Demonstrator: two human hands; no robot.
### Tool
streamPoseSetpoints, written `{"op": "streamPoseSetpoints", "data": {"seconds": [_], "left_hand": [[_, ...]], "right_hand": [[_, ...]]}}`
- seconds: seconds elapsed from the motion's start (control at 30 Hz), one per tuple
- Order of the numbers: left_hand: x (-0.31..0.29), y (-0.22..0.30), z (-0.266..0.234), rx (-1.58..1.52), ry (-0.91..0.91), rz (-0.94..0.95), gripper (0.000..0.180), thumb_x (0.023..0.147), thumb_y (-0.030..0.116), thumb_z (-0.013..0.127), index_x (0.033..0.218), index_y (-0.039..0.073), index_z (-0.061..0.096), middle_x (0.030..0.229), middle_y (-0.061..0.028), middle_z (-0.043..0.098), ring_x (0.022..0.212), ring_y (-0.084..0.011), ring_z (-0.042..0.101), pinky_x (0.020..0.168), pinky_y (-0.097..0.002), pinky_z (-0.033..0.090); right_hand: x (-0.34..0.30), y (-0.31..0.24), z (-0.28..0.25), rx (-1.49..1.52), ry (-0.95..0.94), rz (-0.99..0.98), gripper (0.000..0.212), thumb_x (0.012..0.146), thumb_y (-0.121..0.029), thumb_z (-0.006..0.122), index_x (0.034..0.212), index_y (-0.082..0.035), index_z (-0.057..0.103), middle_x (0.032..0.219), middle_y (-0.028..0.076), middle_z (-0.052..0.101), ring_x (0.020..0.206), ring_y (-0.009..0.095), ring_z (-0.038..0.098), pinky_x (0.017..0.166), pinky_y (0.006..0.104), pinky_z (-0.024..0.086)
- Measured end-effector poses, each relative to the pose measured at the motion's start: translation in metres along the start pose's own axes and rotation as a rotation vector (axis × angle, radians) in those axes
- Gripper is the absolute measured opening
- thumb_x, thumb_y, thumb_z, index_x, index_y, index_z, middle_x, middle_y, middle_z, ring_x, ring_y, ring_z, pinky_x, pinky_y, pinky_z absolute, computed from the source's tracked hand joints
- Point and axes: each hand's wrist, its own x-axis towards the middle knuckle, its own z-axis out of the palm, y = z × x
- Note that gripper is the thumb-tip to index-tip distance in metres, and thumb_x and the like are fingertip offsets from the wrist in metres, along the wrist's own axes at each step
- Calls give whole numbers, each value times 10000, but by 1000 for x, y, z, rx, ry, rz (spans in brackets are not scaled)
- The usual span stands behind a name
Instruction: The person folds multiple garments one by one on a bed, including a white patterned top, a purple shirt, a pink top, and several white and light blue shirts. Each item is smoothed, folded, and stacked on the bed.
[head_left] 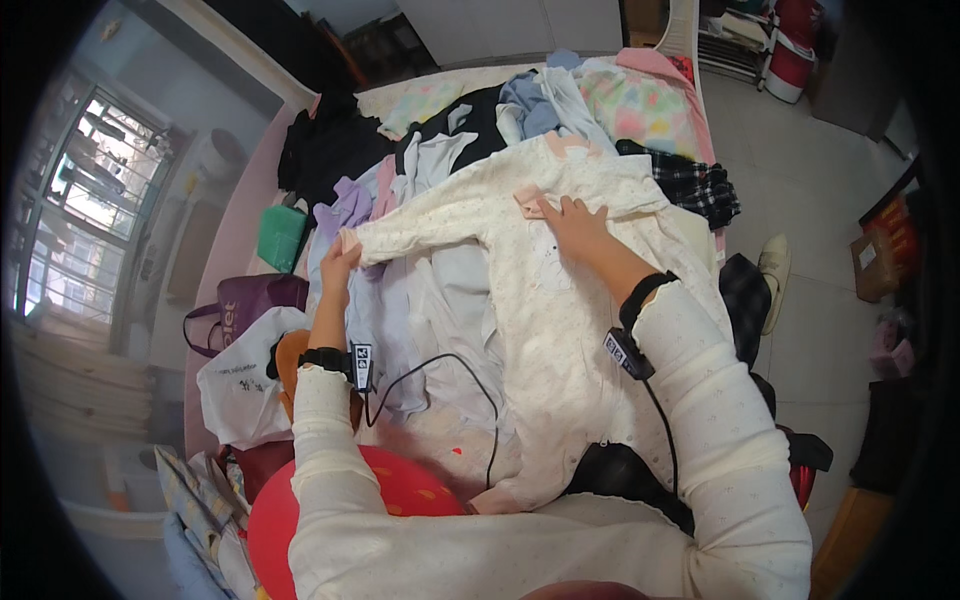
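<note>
A cream one-piece romper (540, 340) with pink collar and cuffs lies spread over the clothes on the bed, its lower end close to my body. At the end of its outstretched left sleeve, my left hand (338, 268) is closed on the pink cuff (349, 243). The other sleeve is folded across the chest. There my right hand (580, 228) rests on the fabric with fingers apart, its thumb beside that sleeve's pink cuff (530, 202). Small snaps run along the romper's lower edge.
Under and beyond the romper lie black clothes (335, 150), a lilac garment (345, 203) and plaid fabric (690, 185). A purple bag (262, 300), a white bag (250, 375) and a green pouch (281, 238) line the left side. Near me sits a red balloon-like object (275, 520). Cables hang from both wrists.
</note>
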Motion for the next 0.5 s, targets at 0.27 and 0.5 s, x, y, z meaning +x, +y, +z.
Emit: {"op": "streamPoseSetpoints", "data": {"seconds": [0.27, 0.5], "left_hand": [[-72, 109, 28, -1, 132, 917, 547, 753, 15, 613, 1293, 36, 527, 1116, -92, 608, 973, -137, 555, 884, -257, 424], [-80, 101, 23, -122, -208, 526, 385, 772, 27, 594, 1152, -31, 593, 957, -37, 620, 858, -96, 574, 794, -235, 449]], "right_hand": [[7, -90, -12, 589, 322, -692, 917, 693, -227, 656, 1472, -239, 172, 1432, 216, 299, 1312, 360, 325, 1014, 572, 289], [-1, -123, -10, 399, 93, -541, 940, 700, -276, 663, 1474, -319, 130, 1477, 225, 205, 1342, 372, 264, 1023, 581, 265]]}}
